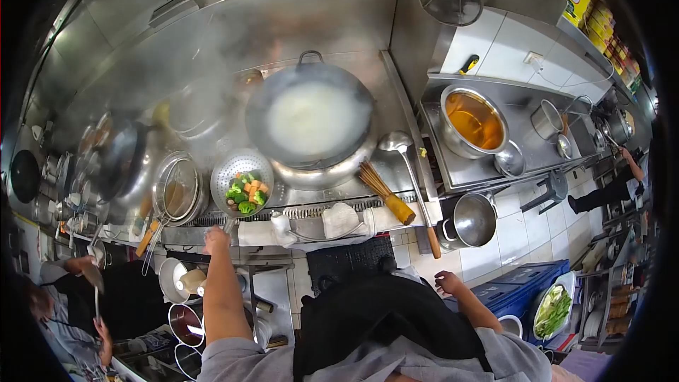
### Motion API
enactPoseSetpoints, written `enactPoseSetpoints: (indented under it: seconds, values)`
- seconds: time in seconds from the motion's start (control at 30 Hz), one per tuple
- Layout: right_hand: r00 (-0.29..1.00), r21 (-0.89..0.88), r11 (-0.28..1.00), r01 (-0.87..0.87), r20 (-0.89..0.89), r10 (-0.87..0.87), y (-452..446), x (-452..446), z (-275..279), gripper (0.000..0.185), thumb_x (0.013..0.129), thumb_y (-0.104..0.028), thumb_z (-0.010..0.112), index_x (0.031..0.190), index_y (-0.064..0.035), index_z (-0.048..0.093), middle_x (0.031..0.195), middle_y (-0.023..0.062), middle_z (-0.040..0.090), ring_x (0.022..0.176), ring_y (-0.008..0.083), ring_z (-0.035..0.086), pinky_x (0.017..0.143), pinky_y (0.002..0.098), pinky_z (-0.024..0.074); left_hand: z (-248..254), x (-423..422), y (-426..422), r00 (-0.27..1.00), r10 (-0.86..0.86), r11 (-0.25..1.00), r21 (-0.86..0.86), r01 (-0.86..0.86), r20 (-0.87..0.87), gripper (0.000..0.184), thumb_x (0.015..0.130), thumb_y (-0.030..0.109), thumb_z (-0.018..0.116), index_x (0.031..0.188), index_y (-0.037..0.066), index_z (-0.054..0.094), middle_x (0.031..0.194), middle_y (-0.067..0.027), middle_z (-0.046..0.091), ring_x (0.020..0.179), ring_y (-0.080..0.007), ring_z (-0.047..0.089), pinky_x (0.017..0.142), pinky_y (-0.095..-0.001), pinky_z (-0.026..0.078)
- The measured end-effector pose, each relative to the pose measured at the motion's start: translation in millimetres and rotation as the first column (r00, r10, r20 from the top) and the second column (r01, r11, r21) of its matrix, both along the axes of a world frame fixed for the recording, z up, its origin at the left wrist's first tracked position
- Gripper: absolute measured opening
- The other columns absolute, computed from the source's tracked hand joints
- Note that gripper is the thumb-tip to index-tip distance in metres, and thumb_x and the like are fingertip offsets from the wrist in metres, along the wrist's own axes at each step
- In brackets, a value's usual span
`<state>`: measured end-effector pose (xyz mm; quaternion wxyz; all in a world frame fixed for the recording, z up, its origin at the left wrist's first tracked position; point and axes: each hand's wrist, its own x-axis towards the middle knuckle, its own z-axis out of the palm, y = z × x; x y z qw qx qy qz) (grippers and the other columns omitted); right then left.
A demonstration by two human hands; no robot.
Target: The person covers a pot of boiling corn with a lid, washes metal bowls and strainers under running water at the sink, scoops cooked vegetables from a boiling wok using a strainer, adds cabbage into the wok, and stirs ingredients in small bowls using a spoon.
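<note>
My left hand [217, 240] is closed round the handle of a perforated skimmer [222, 167]. Broccoli and orange chunks [247, 193] lie in its bowl, at the left of the large wok [256, 114]. Cloudy whitish liquid [310, 117] steams inside the wok. Away from the stove, at my right side, my right hand [447, 283] hangs with loosely bent fingers apart and holds nothing. A long-handled ladle [411, 177] and a bamboo wok brush [389, 196] rest at the stove's right front, between the wok and that hand.
Wire strainers [178, 187] sit left of the skimmer. White cloths [345, 221] lie along the stove edge. A pot of amber liquid [475, 120] stands on the right counter; a metal pot [474, 220] is below it. Another person [74, 304] works at the far left.
</note>
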<state>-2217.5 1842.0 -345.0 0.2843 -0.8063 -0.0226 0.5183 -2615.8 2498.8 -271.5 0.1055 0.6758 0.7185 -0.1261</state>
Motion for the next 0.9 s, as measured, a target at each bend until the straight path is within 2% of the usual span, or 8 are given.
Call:
enactPoseSetpoints:
  seconds: [0.13, 0.2, 0.33, 0.47, 0.6, 0.73, 0.77, 0.9]
  values:
    - [0.999, -0.013, 1.0, -0.023, -0.024, 0.023, 0.2, 0.2, -5.1, 0.03, 0.085, -0.015, 0.055, 0.113, -0.0064, 0.056, 0.081, 0.012, 0.066, 0.06, 0.0186, 0.065, 0.044, 0.0302, 0.0509, -0.4, 38.6, -39.8, 0.962, -0.25, 0.94, 0.266, 0.214, 0.108, 0.053, 0.076, 0.024, 0.07, 0.123, 0.01, 0.05, 0.119, -0.0174, 0.054, 0.111, -0.0359, 0.052, 0.092, -0.0472, 0.043]
    - [0.999, -0.016, 0.999, -0.032, -0.033, 0.032, 3.7, 3.8, -4.9, 0.03, 0.085, -0.016, 0.055, 0.114, -0.0065, 0.056, 0.081, 0.0122, 0.066, 0.062, 0.0196, 0.066, 0.045, 0.0308, 0.0512, 20.0, 70.9, -80.8, 0.782, -0.456, 0.852, 0.461, 0.246, 0.425, 0.054, 0.075, 0.017, 0.068, 0.124, 0.004, 0.047, 0.119, -0.0228, 0.051, 0.109, -0.041, 0.051, 0.095, -0.0467, 0.04]
    - [0.999, -0.004, 0.999, -0.046, 0.026, 0.046, 11.3, 3.7, -7.2, 0.032, 0.084, -0.016, 0.056, 0.114, -0.0059, 0.056, 0.081, 0.0126, 0.066, 0.065, 0.021, 0.066, 0.046, 0.0328, 0.0514, -21.7, 107.0, -147.3, 0.644, -0.324, 0.923, 0.38, 0.056, 0.693, 0.066, 0.075, 0.009, 0.065, 0.133, -0.002, 0.036, 0.125, -0.0275, 0.042, 0.115, -0.0448, 0.043, 0.1, -0.0459, 0.035]
    - [0.998, 0.026, 0.999, -0.047, 0.041, 0.046, 18.2, 0.4, 4.1, 0.033, 0.082, -0.015, 0.056, 0.114, -0.0054, 0.056, 0.082, 0.0128, 0.066, 0.065, 0.0203, 0.066, 0.046, 0.0323, 0.0512, -28.0, 111.0, -187.2, 0.503, -0.292, 0.931, 0.361, -0.045, 0.813, 0.045, 0.076, 0.003, 0.059, 0.117, -0.002, 0.043, 0.113, -0.0244, 0.045, 0.101, -0.0381, 0.048, 0.089, -0.0431, 0.04]
    - [0.998, 0.06, 0.998, 0.005, 0.067, -0.009, 10.6, -13.2, 12.0, 0.034, 0.082, -0.014, 0.055, 0.114, -0.0044, 0.056, 0.082, 0.0126, 0.066, 0.065, 0.0198, 0.067, 0.047, 0.0317, 0.0513, -47.7, 86.2, -194.3, 0.621, -0.405, 0.896, 0.425, 0.125, 0.671, 0.017, 0.075, 0.0, 0.057, 0.091, 0.0, 0.052, 0.087, -0.0159, 0.053, 0.078, -0.0303, 0.053, 0.071, -0.04, 0.044]
    - [0.996, -0.034, 0.999, 0.015, 0.09, -0.012, -9.0, -42.5, 24.5, 0.034, 0.082, -0.013, 0.054, 0.114, -0.0045, 0.056, 0.08, 0.0128, 0.066, 0.063, 0.02, 0.067, 0.048, 0.0311, 0.0515, -164.6, 38.4, -181.2, 0.564, -0.411, 0.895, 0.201, 0.397, 0.716, 0.022, 0.072, 0.006, 0.062, 0.092, 0.002, 0.055, 0.075, -0.0127, 0.056, 0.07, -0.0271, 0.057, 0.069, -0.0373, 0.047]
    - [0.996, -0.065, 0.998, -0.016, 0.085, 0.021, -16.3, -50.8, 28.4, 0.034, 0.082, -0.012, 0.054, 0.114, -0.0043, 0.056, 0.08, 0.0124, 0.066, 0.063, 0.0191, 0.066, 0.047, 0.0307, 0.0514, -145.0, 42.4, -181.6, 0.615, -0.192, 0.933, -0.052, 0.356, 0.765, 0.04, 0.069, 0.007, 0.065, 0.107, 0.003, 0.052, 0.084, -0.0124, 0.061, 0.079, -0.0259, 0.061, 0.073, -0.035, 0.048]
    - [0.998, -0.169, 0.984, -0.049, 0.033, 0.055, -46.5, -82.1, 45.3, 0.032, 0.084, -0.013, 0.052, 0.115, -0.0032, 0.056, 0.084, 0.01, 0.065, 0.064, 0.0158, 0.065, 0.048, 0.0294, 0.0518, -255.6, 29.9, -166.1, 0.556, 0.141, 0.9, -0.34, 0.272, 0.819, 0.061, 0.069, 0.008, 0.067, 0.126, 0.007, 0.044, 0.097, -0.0123, 0.063, 0.087, -0.0263, 0.061, 0.074, -0.0373, 0.049]
